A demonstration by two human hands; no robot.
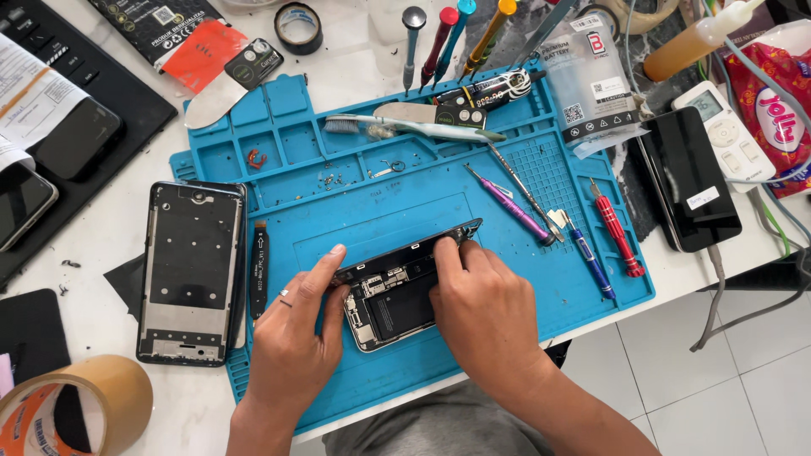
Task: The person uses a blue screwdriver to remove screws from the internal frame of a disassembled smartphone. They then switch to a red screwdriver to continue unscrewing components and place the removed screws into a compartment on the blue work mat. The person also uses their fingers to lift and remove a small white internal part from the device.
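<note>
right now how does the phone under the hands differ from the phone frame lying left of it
The opened phone lies angled on the blue mat with its screen panel lifted along one edge, circuit parts exposed; the phone frame lies flat and straight at the mat's left edge, showing mostly bare dark plates. The left hand and right hand both touch the opened phone; nothing touches the frame. Both are dark, rectangular and taken apart.
</note>
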